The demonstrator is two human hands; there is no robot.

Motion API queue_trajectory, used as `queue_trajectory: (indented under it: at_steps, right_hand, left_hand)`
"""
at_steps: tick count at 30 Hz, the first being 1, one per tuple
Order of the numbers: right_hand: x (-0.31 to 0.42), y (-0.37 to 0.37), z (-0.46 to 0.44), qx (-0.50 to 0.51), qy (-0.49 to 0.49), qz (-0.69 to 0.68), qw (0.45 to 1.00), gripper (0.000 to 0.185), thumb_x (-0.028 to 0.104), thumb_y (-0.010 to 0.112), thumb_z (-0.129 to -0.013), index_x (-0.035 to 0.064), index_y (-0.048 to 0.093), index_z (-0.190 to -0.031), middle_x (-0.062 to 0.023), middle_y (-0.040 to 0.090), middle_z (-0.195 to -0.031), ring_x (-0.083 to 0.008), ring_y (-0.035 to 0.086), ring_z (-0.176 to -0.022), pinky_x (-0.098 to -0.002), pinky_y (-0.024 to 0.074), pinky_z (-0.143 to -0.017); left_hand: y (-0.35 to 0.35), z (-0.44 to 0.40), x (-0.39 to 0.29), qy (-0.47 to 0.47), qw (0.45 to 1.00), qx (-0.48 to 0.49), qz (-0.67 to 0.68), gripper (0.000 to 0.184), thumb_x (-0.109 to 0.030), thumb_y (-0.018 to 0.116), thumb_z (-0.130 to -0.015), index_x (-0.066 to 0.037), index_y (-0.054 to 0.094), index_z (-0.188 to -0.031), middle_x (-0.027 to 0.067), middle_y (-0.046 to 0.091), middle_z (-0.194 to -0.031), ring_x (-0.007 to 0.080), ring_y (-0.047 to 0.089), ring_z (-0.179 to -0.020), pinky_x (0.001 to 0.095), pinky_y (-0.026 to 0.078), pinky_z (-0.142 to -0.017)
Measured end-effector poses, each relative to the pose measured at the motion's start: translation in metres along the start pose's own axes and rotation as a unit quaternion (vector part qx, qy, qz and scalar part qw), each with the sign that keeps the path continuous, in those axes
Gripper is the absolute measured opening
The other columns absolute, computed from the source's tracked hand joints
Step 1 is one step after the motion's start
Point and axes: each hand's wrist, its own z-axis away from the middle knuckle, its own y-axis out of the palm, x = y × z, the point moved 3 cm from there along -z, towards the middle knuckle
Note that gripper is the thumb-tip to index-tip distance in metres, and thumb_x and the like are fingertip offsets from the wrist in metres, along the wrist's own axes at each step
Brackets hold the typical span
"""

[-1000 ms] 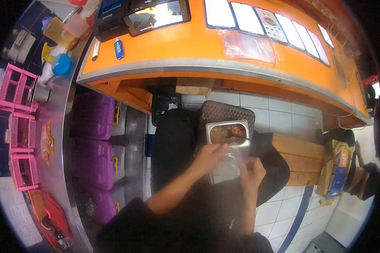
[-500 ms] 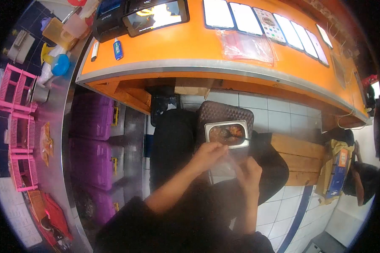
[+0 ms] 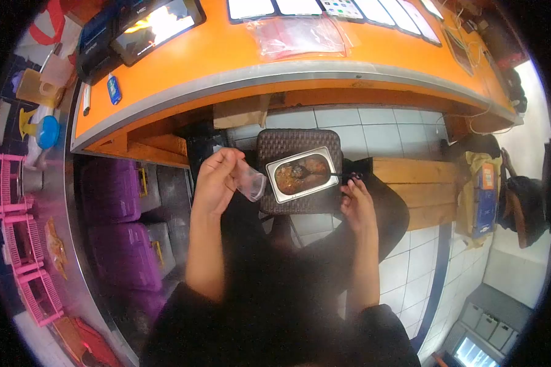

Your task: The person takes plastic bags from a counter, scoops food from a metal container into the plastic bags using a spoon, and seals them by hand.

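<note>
My left hand (image 3: 217,177) is closed on a small clear plastic bag (image 3: 251,182), held by one end just left of the metal pan. The steel pan (image 3: 331,160) rests on a brown woven-pattern stool (image 3: 269,142) between my knees. Inside it lies a chunky reddish-brown sauce (image 3: 288,183). A black spoon (image 3: 332,174) sits with its bowl in the sauce, its handle reaching over the right rim. My right hand (image 3: 358,205) has its fingers closed around the end of that handle.
An orange counter (image 3: 220,52) spans the front, carrying a tablet (image 3: 159,29), several phones and clear plastic bags (image 3: 297,38). Purple bins (image 3: 125,257) stand at left beside a steel worktop with pink racks (image 3: 27,238). A wooden bench (image 3: 413,192) is at right.
My hands have parted: the left went up and left with the clear bag, the right moved up to the spoon handle. The camera view has shifted, and the pan appears turned slightly.
</note>
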Motion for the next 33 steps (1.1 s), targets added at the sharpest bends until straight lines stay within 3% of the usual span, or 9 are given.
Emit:
queue_trajectory:
  at_steps: [5,9,11,13,15,18,25,31,33]
  right_hand:
    - [-0.002,0.026,-0.021,0.028,-0.029,0.023,0.999,0.038,0.021,0.06,-0.095,0.0115,0.049,-0.13,-0.006,0.065,-0.089,-0.0086,0.056,-0.057,-0.0235,0.0491,-0.047]
    - [-0.008,0.047,-0.014,0.011,-0.147,0.189,0.971,0.027,0.025,0.054,-0.098,0.0046,0.062,-0.114,-0.0051,0.063,-0.084,-0.0109,0.057,-0.059,-0.027,0.0477,-0.051]
    - [-0.009,0.061,0.005,0.024,-0.327,0.47,0.82,0.027,0.023,0.053,-0.098,-0.0001,0.064,-0.107,-0.0112,0.064,-0.082,-0.0171,0.061,-0.065,-0.0329,0.0493,-0.058]
    - [-0.011,0.083,0.027,0.02,-0.291,0.505,0.812,0.023,0.017,0.053,-0.096,-0.0017,0.064,-0.103,-0.0177,0.065,-0.084,-0.0254,0.066,-0.075,-0.0368,0.051,-0.068]
    - [-0.026,0.09,0.034,0.124,-0.416,0.539,0.721,0.018,0.012,0.058,-0.092,0.0006,0.065,-0.103,-0.0176,0.067,-0.092,-0.03,0.067,-0.085,-0.0371,0.0517,-0.074]
    - [-0.033,0.094,0.045,0.199,-0.407,0.57,0.686,0.018,0.005,0.062,-0.086,0.002,0.066,-0.103,-0.0149,0.068,-0.094,-0.0323,0.065,-0.09,-0.0383,0.0522,-0.077]
    - [0.004,0.097,0.062,0.211,-0.4,0.583,0.675,0.022,-0.004,0.062,-0.08,0.0031,0.067,-0.1,-0.0135,0.068,-0.096,-0.0313,0.066,-0.09,-0.0375,0.0528,-0.08]
    - [-0.005,0.101,0.06,0.322,-0.44,0.635,0.547,0.023,0.003,0.061,-0.078,0.0061,0.068,-0.1,-0.0103,0.068,-0.097,-0.0291,0.064,-0.094,-0.0385,0.0531,-0.079]
    - [0.008,0.107,0.073,0.342,-0.351,0.707,0.51,0.023,0.005,0.059,-0.078,0.0074,0.067,-0.1,-0.0095,0.067,-0.094,-0.0287,0.063,-0.093,-0.0391,0.0529,-0.077]
  left_hand:
    - [-0.008,-0.007,0.003,-0.001,0.998,0.022,0.063,0.019,-0.021,0.056,-0.097,-0.003,0.06,-0.094,0.0065,0.066,-0.083,0.0142,0.065,-0.072,0.0269,0.054,-0.066]
    - [-0.006,-0.004,0.004,-0.002,0.998,0.037,0.045,0.021,-0.023,0.057,-0.096,-0.003,0.06,-0.094,0.0063,0.065,-0.082,0.0143,0.064,-0.073,0.0258,0.052,-0.066]
    - [-0.005,-0.002,0.005,-0.019,0.998,0.038,0.041,0.021,-0.023,0.057,-0.096,-0.003,0.06,-0.094,0.0063,0.065,-0.083,0.0141,0.064,-0.073,0.0252,0.052,-0.067]
    - [-0.006,-0.002,0.006,-0.022,0.998,0.044,0.041,0.021,-0.024,0.058,-0.096,-0.003,0.061,-0.094,0.0059,0.065,-0.083,0.0136,0.064,-0.074,0.0249,0.052,-0.067]
    - [-0.004,-0.003,0.007,-0.025,0.997,0.054,0.039,0.022,-0.024,0.058,-0.096,-0.003,0.061,-0.094,0.0055,0.065,-0.082,0.0131,0.063,-0.074,0.0247,0.052,-0.067]
    - [-0.005,-0.002,0.008,-0.018,0.999,0.026,-0.001,0.022,-0.025,0.059,-0.095,-0.003,0.061,-0.094,0.0045,0.065,-0.082,0.0121,0.063,-0.073,0.0248,0.052,-0.067]
    - [-0.004,-0.001,0.01,-0.02,0.999,0.047,0.019,0.021,-0.025,0.059,-0.095,-0.004,0.061,-0.094,0.0037,0.065,-0.082,0.0119,0.063,-0.073,0.0253,0.052,-0.066]
    - [-0.004,0.001,0.01,-0.043,0.999,0.03,0.003,0.016,-0.02,0.059,-0.095,-0.004,0.061,-0.093,0.0031,0.064,-0.083,0.0118,0.062,-0.073,0.0267,0.052,-0.069]
    - [-0.004,0.001,0.008,-0.047,0.998,0.046,0.007,0.017,-0.021,0.058,-0.095,-0.004,0.062,-0.093,0.0032,0.064,-0.083,0.0119,0.062,-0.074,0.0262,0.052,-0.069]
